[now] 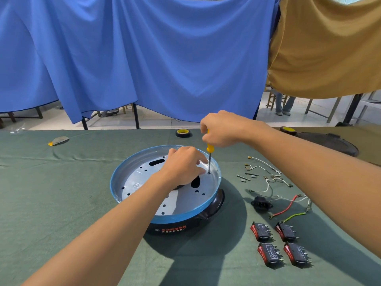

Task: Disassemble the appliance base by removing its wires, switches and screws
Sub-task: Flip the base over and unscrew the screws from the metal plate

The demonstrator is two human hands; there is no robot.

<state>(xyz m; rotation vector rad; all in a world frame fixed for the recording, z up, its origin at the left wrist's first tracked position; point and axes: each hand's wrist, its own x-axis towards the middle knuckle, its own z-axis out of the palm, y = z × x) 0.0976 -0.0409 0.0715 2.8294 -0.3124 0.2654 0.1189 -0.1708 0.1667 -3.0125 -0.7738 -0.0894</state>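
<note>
Appliance base sat mid-bench, metal plate up. Right hand grip was clenched on the yellow screwdriver, which stood upright with its tip in a plate hole. Left hand rested on the plate beside the shaft, fingers curled; grip unclear. Four switches and wires lay to the right.

I see a green cloth covering the table. At twelve o'clock hangs a blue sheet, at two o'clock a tan sheet. A tape roll lies near centre, a yellow-tipped scrap at nine, a dark lid at three.
</note>
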